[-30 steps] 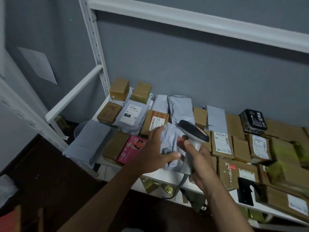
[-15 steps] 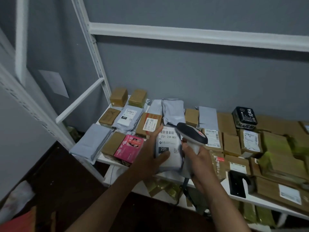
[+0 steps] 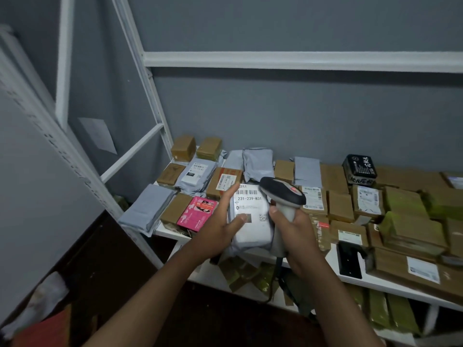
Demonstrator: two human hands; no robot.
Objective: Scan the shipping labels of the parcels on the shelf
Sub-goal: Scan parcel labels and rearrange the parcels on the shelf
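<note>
My left hand (image 3: 220, 225) holds a grey poly-bag parcel (image 3: 253, 230) above the shelf's front edge, thumb across its face, label side up. Its white shipping label (image 3: 249, 202) reads 231-239-K01. My right hand (image 3: 292, 230) grips the pale handle of a barcode scanner (image 3: 281, 194). The scanner's dark head sits just right of the label's top corner. A cable hangs down from the handle.
The white shelf (image 3: 333, 254) is crowded with brown cardboard boxes, grey mailers, a pink box (image 3: 198, 214) and a black box (image 3: 359, 169). A black scanner stand (image 3: 349, 257) sits near the front edge. White shelf posts rise at left. More parcels lie on the lower level.
The grey parcel has been turned over, so its label faces up instead of crumpled grey plastic. My view has tilted down and closer; both hands stay together over the shelf front.
</note>
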